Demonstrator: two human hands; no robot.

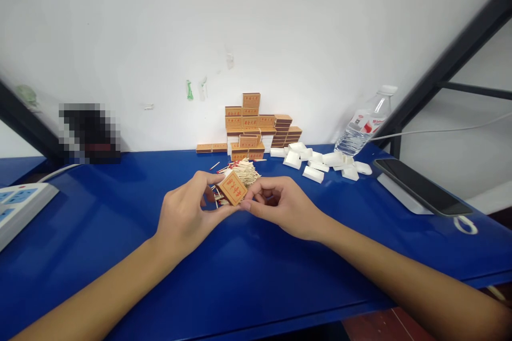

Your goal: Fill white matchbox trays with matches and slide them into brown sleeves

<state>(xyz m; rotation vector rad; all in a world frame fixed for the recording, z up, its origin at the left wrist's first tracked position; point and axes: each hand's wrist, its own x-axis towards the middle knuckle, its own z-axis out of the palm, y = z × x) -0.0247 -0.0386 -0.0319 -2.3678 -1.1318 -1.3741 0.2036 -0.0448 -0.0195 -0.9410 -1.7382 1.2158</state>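
An orange matchbox (233, 189) with red lettering is held tilted above the table, its printed face toward me. My left hand (190, 210) grips it between thumb and fingers from the left. A bit of white shows at its upper left end. At the box's lower right corner, the thumb and index finger of my right hand (280, 205) are pinched together; the other fingers are curled. Behind and below the box lies a loose heap of red-tipped matches (247, 171), partly hidden by the box and my left hand.
Matchboxes (250, 122) are stacked against the wall behind the heap. Right of them lie several white inner trays (313, 174), with a water bottle (366, 122) behind. A phone (422, 186) rests on a white stand at the right; a power strip (28, 202) lies far left.
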